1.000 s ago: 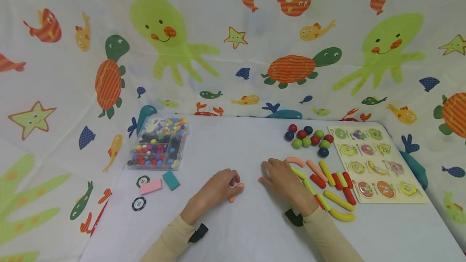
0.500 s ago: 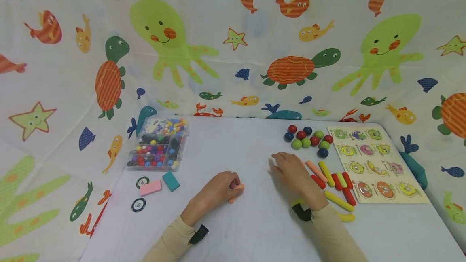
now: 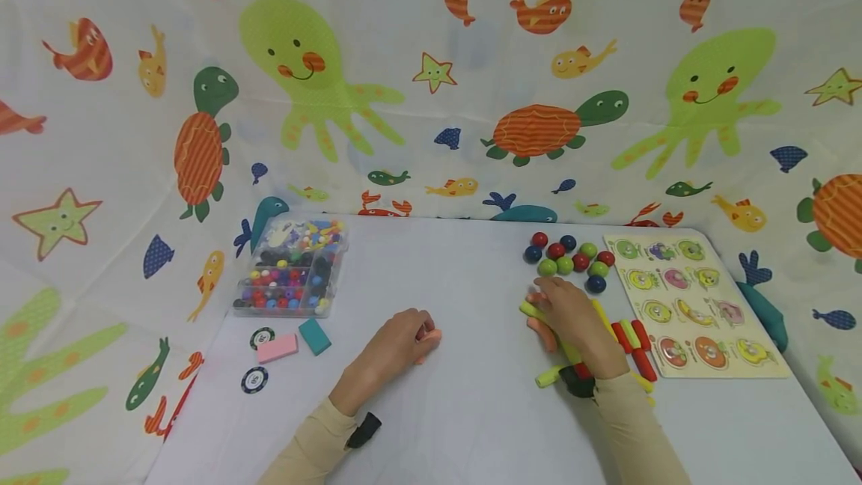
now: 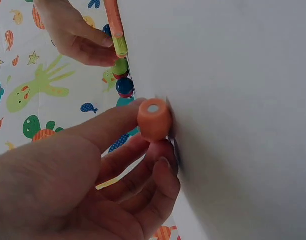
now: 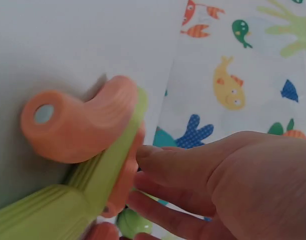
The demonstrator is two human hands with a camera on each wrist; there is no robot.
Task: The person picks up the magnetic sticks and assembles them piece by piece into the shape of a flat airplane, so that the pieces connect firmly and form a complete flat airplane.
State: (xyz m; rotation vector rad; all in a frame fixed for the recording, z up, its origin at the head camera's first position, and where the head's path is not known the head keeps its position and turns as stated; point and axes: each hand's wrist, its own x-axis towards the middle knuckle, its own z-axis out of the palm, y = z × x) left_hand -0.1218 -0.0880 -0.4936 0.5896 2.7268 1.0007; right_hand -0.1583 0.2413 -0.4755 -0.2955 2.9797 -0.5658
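- Your left hand (image 3: 397, 343) sits on the white table (image 3: 458, 410), fingers curled round a short orange stick (image 3: 431, 336). The stick's tip pokes out past your fingertips, toward your right hand.
- Left wrist view: the orange stick (image 4: 153, 120) shows end-on, hole in the middle, pinched between your thumb and the curled fingers (image 4: 162, 175), right against the table surface.
- Your right hand (image 3: 572, 316) lies on the pile of coloured sticks (image 3: 629, 335). Its fingers are only slightly bent and rest on a light green stick (image 3: 539, 313) and a curved orange stick (image 3: 542, 331). I can't tell whether they grip either one.
- Right wrist view: the curved orange stick (image 5: 78, 125) lies across the light green stick (image 5: 58, 205), just in front of your fingertips (image 5: 157, 160). Contact isn't clear here.
- The two hands are well apart, with bare table between them.
- Just beyond your right fingertips: a cluster of red, green and blue balls (image 3: 572, 257).
- Off the outer side of your right hand: a fruit puzzle board (image 3: 694, 305), flat on the table, with the stick pile between it and your hand.
- Beyond and outboard of your left hand: a clear bead box (image 3: 292, 268). Nearer the hand than the box: a pink block (image 3: 277, 347), a teal block (image 3: 314, 335) and two round chips (image 3: 259, 358).
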